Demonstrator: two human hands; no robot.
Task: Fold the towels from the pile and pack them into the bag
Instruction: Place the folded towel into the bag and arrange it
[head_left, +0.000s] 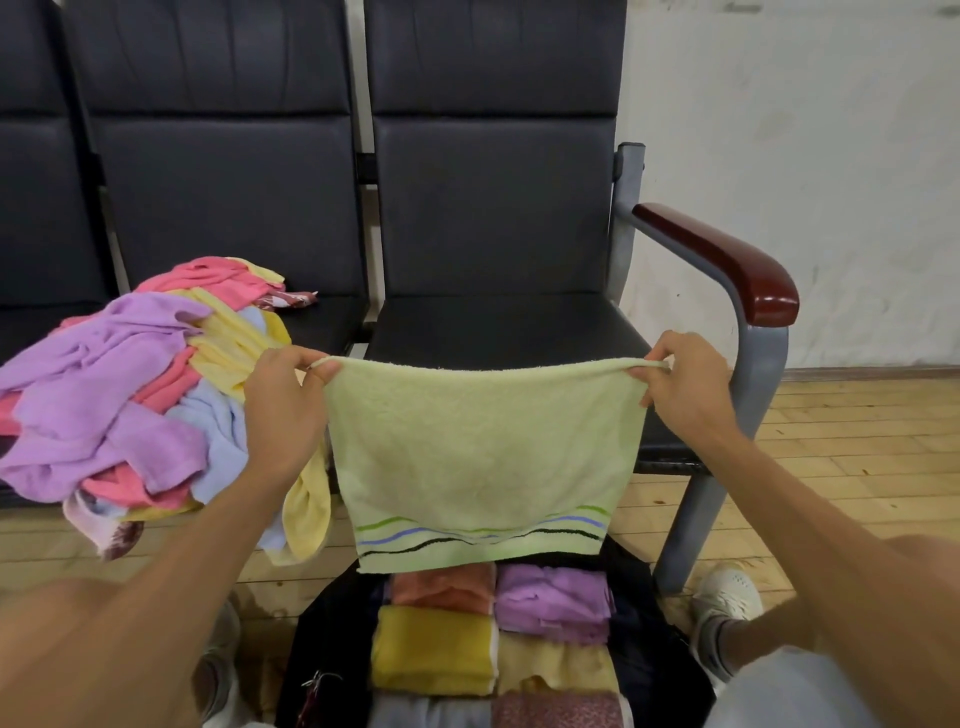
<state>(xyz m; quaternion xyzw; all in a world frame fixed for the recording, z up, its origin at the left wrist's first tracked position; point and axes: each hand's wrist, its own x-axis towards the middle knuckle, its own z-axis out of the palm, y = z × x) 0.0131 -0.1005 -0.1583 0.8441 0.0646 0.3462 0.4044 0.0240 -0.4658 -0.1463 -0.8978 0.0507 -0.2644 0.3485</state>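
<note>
A pale green towel (480, 452) with wavy stripes near its lower hem hangs spread in the air in front of the right seat. My left hand (283, 405) pinches its upper left corner and my right hand (680, 387) pinches its upper right corner. On the middle seat to the left lies the pile of unfolded towels (130, 395) in purple, pink, yellow and light blue. Below the hanging towel, a dark bag (644, 654) stands open on the floor, and several folded towels (550, 603) lie in it in rows.
A row of dark padded seats (493, 218) runs across the back, ending in a grey metal frame with a brown armrest (727, 260) on the right. A white wall and wooden floor (857, 441) lie to the right. My shoe (727, 597) stands beside the bag.
</note>
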